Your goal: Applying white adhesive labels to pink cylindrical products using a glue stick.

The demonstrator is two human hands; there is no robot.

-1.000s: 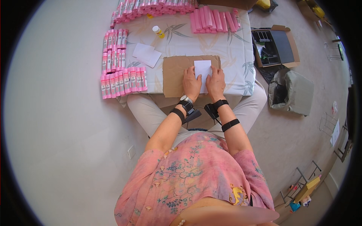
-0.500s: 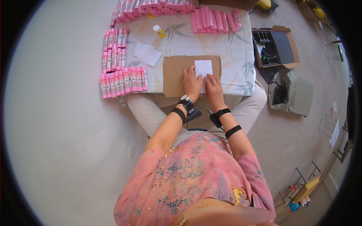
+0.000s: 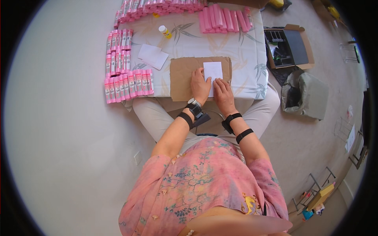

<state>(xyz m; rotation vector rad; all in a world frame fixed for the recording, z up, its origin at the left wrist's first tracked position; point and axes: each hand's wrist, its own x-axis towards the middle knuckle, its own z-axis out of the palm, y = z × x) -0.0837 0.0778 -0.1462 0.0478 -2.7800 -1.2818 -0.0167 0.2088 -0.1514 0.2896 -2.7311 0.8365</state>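
Observation:
A small white paper (image 3: 213, 70) lies on a brown cardboard sheet (image 3: 180, 80) at the table's near edge. Along the paper's left side rests my left hand (image 3: 201, 85), open, its thumb apart from the fingers and touching the paper. My right hand (image 3: 224, 94) is open too, fingers stretched over the paper's lower right part, close beside the left thumb. Both hands hide the lower part of the paper. To the left of the cardboard lie loose white papers (image 3: 154, 58), overlapping. Beyond them stands a white and yellow glue stick (image 3: 165, 31).
Pink labelled tubes (image 3: 129, 84) line the table's left side, with more piled (image 3: 157, 7) at the far edge. Plain pink tubes (image 3: 222, 19) lie at the far right. On the floor to the right are an opened carton (image 3: 297, 47) and a grey fabric bin (image 3: 311, 96).
My right hand has shifted very slightly downward on the paper. The left hand, paper and cardboard stay practically where they were.

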